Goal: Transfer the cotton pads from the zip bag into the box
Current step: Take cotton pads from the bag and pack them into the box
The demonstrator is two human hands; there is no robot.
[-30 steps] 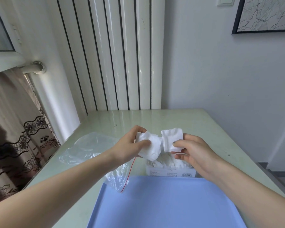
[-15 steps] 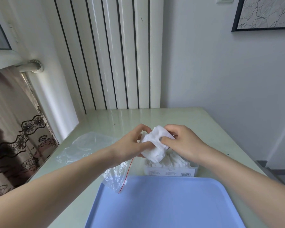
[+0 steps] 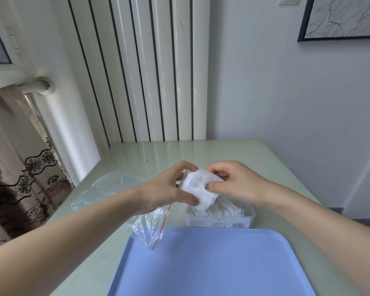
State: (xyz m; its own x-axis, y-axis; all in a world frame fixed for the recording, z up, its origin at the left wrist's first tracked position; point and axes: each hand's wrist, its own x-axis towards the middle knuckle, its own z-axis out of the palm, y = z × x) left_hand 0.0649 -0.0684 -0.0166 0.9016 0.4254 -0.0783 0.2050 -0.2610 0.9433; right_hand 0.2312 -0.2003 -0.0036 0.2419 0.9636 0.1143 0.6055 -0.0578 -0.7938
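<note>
I'm looking down at a pale green table (image 3: 233, 152) with a blue tray (image 3: 212, 265) nearest me, nothing lying on the part I can see. Just beyond its far edge sits one clear box (image 3: 219, 218) with a barcode label on its front wall, already stuffed with white cotton pads (image 3: 222, 208) standing on edge; I can't count those, they blur together. Above the box, both hands meet on a small bunch of cotton pads (image 3: 199, 189), how many in it I can't tell. My left hand (image 3: 167, 191) pinches the bunch from the left, thumb underneath against its lower edge and fingers curled over the top. My right hand (image 3: 237, 184) pinches the same bunch from the right, fingertips curled in against it. The bunch hangs in the air just over the pads in the box, its lower corner close to or touching them. One zip bag (image 3: 115, 189) lies crumpled on the table to the left, running under my left wrist, its red zip line dangling down toward the tray's far left corner; my left forearm hides its middle. Behind the table stand a white ribbed radiator (image 3: 150, 71), a patterned curtain (image 3: 19, 167) at far left, and one framed picture (image 3: 342, 17) top right.
</note>
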